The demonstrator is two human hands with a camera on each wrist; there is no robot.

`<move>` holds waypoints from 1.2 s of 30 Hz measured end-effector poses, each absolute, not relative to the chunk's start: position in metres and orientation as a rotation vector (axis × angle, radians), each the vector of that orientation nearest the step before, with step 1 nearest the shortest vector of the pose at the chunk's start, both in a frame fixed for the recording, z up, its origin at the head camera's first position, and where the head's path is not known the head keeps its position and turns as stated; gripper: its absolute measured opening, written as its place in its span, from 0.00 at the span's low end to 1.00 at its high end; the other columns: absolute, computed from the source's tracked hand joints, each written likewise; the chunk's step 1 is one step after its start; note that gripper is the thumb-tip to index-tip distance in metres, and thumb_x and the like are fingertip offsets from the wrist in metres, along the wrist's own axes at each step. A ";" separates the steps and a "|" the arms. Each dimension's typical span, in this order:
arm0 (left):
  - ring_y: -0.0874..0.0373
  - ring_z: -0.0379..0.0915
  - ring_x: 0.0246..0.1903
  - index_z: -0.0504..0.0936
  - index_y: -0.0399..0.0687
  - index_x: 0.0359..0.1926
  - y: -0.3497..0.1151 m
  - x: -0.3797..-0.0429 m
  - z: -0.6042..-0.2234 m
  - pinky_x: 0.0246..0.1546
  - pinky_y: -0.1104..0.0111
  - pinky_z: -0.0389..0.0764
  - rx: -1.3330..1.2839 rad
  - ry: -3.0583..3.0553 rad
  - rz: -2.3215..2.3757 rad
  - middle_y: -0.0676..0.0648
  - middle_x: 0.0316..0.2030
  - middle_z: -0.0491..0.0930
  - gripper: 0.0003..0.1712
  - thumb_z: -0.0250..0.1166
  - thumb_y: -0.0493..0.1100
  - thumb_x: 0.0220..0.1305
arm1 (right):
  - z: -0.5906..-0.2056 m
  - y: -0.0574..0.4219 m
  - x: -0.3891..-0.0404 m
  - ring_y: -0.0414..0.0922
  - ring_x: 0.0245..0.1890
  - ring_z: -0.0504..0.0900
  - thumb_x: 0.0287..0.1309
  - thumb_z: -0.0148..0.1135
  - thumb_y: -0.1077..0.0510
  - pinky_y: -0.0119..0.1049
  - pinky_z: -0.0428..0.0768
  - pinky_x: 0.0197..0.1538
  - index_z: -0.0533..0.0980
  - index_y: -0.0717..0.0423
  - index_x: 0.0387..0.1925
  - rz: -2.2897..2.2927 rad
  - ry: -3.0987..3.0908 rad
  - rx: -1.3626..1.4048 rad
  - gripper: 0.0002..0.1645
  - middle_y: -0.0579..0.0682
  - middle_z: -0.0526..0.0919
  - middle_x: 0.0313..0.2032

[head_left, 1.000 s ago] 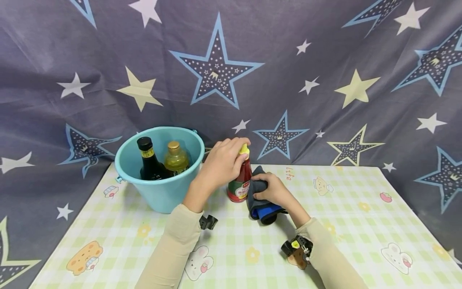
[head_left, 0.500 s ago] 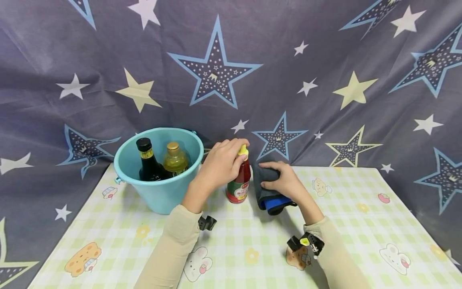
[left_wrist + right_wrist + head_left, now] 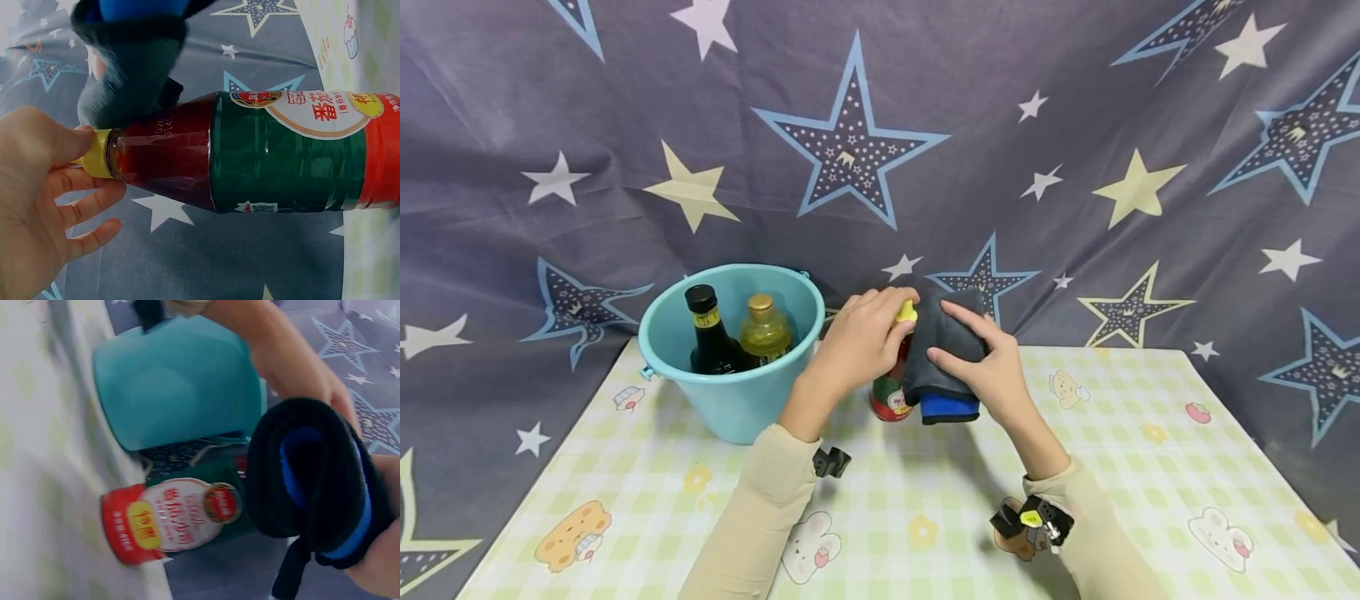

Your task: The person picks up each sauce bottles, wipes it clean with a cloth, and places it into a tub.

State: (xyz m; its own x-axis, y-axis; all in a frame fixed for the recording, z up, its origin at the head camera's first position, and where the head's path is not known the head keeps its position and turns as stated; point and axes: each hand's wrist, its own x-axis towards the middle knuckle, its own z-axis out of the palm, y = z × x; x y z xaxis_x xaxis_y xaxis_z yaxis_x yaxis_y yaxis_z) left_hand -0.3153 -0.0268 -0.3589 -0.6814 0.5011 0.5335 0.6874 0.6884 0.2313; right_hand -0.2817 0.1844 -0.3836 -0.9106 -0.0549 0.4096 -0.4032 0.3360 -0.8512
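A ketchup bottle with a red-and-green label and yellow cap stands upright on the table. My left hand pinches that yellow cap between thumb and fingers, the other fingers spread beside the neck. In my right hand is a folded dark grey cloth with a blue inner side, gripped between thumb and fingers. The cloth lies right at the bottle's neck and upper side in the left wrist view. It hides much of the bottle's right side in the head view.
Left of the bottle stands a light blue bucket. Inside it are a dark bottle with a black cap and a yellow oil bottle with a gold cap. A star-patterned curtain hangs behind the checked tablecloth.
My right hand lifts the cloth from beside the bottle's lower right, first moving it right, then up and back left against the upper bottle. My left hand stays on the cap.
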 end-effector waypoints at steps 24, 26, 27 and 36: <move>0.51 0.76 0.45 0.74 0.48 0.63 -0.025 -0.316 -0.358 0.54 0.55 0.77 -0.921 -2.463 -0.532 0.48 0.52 0.81 0.18 0.56 0.47 0.78 | -0.391 0.172 -0.279 0.51 0.44 0.75 0.52 0.78 0.63 0.34 0.78 0.39 0.79 0.48 0.64 1.356 -2.403 0.455 0.36 0.61 0.77 0.51; 0.51 0.76 0.45 0.74 0.47 0.63 -0.025 -0.316 -0.358 0.54 0.55 0.77 -0.919 -2.466 -0.534 0.48 0.52 0.81 0.18 0.56 0.47 0.78 | -0.390 0.172 -0.279 0.51 0.43 0.75 0.53 0.78 0.63 0.34 0.77 0.38 0.79 0.49 0.64 1.343 -2.417 0.459 0.36 0.61 0.77 0.50; 0.51 0.76 0.45 0.74 0.47 0.63 -0.025 -0.316 -0.358 0.54 0.55 0.77 -0.919 -2.468 -0.535 0.48 0.52 0.81 0.18 0.56 0.47 0.78 | -0.390 0.172 -0.279 0.51 0.42 0.75 0.53 0.78 0.63 0.33 0.77 0.38 0.79 0.49 0.64 1.339 -2.422 0.460 0.36 0.61 0.77 0.49; 0.51 0.76 0.45 0.74 0.47 0.63 -0.025 -0.315 -0.359 0.52 0.56 0.77 -0.916 -2.464 -0.539 0.48 0.52 0.81 0.18 0.57 0.47 0.77 | -0.392 0.174 -0.281 0.52 0.44 0.77 0.52 0.78 0.62 0.38 0.77 0.41 0.79 0.49 0.64 1.302 -2.486 0.440 0.36 0.61 0.78 0.51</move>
State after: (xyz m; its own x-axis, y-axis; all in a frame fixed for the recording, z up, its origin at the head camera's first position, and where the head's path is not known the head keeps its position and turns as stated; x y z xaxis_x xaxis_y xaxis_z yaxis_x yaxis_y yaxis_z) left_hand -0.3151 -0.0246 -0.3589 -0.6760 0.5060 0.5357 0.6835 0.7022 0.1992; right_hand -0.2806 0.1744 -0.3925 -0.9081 -0.1296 0.3982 -0.4011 0.5425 -0.7381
